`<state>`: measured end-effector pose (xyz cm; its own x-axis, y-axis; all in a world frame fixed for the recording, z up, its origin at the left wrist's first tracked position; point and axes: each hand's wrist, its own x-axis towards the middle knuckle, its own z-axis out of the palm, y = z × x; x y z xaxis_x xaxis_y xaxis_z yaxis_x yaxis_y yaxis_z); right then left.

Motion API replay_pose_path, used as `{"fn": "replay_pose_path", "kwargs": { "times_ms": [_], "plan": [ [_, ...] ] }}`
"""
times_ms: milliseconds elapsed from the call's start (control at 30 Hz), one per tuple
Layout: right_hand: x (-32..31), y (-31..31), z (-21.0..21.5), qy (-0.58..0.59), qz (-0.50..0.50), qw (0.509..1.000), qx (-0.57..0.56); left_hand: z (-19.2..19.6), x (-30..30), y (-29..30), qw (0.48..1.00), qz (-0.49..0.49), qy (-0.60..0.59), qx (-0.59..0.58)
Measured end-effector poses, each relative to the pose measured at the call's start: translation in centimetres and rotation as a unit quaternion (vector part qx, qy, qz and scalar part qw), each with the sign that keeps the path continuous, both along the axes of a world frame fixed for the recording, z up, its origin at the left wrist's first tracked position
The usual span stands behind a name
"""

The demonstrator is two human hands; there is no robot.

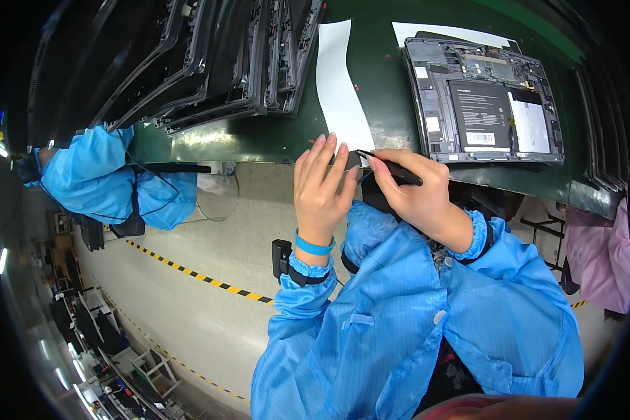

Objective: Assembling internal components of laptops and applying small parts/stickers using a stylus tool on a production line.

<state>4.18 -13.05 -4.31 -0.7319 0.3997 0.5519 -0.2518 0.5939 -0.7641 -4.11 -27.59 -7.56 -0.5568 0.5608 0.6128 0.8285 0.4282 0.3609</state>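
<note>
Near the table's front edge, my left hand [320,187] lies with fingers stretched over the lower end of a long white paper strip [343,87]. My right hand [423,192] is closed around a slim black pair of tweezers [401,172]. Its tip reaches the strip's end, beside my left fingertips. A small dark patch shows there, too small to make out. Right of the strip lies an opened laptop base [437,115], its battery [480,105] and circuit board [493,64] exposed. Neither hand touches the laptop base.
Several dark laptop casings [259,77] stand stacked at the back left; more dark panels [602,126] line the right edge. Another white sheet [455,33] lies behind the laptop base on the green table [381,52]. A person in a blue sleeve [98,168] sits left, one in pink [602,255] right.
</note>
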Motion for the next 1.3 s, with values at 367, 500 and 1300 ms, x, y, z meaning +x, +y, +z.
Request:
{"fn": "replay_pose_path", "kwargs": {
  "times_ms": [367, 500, 1300],
  "plan": [
    [0.2, 0.1, 0.0, 0.013, -0.019, 0.999, 0.026, -0.2, 0.1, 0.1, 1.000, 0.006, 0.023, -0.006],
    [-0.1, 0.0, -0.3, 0.040, -0.018, 0.998, 0.045, 0.2, 0.2, 0.0, 1.000, 0.009, 0.021, -0.021],
    [6.4, 7.0, 7.4, 0.044, 0.084, 0.972, -0.214, 5.5, -0.7, 1.9, 0.995, -0.012, -0.024, -0.098]
  ]
}}
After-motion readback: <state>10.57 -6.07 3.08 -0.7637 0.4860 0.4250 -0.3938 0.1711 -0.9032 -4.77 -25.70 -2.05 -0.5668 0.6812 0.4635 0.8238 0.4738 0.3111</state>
